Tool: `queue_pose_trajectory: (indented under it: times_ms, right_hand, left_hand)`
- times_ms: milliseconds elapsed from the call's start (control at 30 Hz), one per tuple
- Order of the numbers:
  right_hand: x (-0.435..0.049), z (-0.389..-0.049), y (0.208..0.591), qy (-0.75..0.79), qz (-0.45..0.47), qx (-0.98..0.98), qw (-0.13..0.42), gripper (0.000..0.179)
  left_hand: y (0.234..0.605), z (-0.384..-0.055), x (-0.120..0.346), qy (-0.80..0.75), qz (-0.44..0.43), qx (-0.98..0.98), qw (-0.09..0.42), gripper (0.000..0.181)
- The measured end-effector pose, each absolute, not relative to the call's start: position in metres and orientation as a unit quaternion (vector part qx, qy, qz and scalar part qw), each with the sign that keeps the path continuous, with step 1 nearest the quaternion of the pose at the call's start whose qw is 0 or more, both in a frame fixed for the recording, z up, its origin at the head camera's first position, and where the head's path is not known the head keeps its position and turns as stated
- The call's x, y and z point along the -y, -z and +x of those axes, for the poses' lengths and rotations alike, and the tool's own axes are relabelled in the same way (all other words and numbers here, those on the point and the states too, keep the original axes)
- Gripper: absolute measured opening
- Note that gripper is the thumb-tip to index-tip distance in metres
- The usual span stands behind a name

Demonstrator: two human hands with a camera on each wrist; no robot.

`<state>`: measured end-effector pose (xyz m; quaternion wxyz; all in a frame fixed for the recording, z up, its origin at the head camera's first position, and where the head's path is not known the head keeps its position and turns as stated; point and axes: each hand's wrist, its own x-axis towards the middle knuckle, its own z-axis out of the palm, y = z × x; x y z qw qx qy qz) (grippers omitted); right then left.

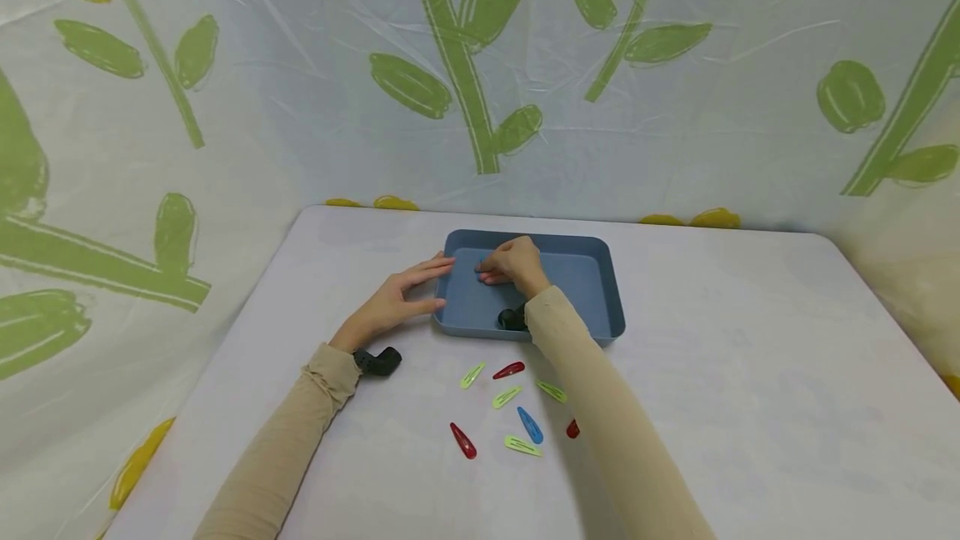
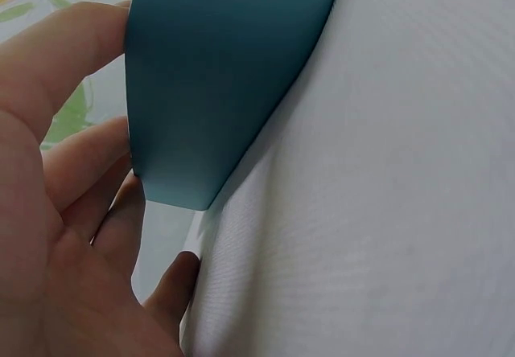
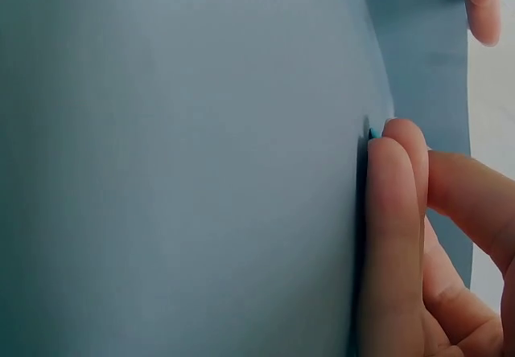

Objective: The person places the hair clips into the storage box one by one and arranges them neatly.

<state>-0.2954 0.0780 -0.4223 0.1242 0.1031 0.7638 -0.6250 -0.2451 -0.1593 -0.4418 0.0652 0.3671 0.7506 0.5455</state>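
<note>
Blue tray lies at twelve o'clock on the worktop, my right sleeve crossing its five-o'clock rim. My left hand, fingers extended, touches its nine-o'clock wall. Hair clips lie at six o'clock. In the tray, my right hand pinches a mostly hidden blue piece.

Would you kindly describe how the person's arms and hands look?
The long beige fabric left sleeve and matching right sleeve look plain. A small black device sits at the left wrist, another at the right. The left hand and right hand are ungloved.
</note>
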Motion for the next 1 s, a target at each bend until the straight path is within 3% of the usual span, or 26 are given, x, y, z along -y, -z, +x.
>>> queue_pose_trajectory:
  times_ms: [400, 1000]
  right_hand:
    - [-0.0754, -0.2946, 0.4247, 0.605, 0.1, -0.784, 0.094, 0.012]
    - [-0.077, -0.2955, 0.4211, 0.602, 0.101, -0.781, 0.131, 0.013]
  left_hand:
    - [0.4385, -0.2423, 0.1572, -0.54, 0.372, -0.753, 0.056, 0.059]
    - [0.4374, -0.2426, 0.1585, -0.535, 0.37, -0.758, 0.055, 0.06]
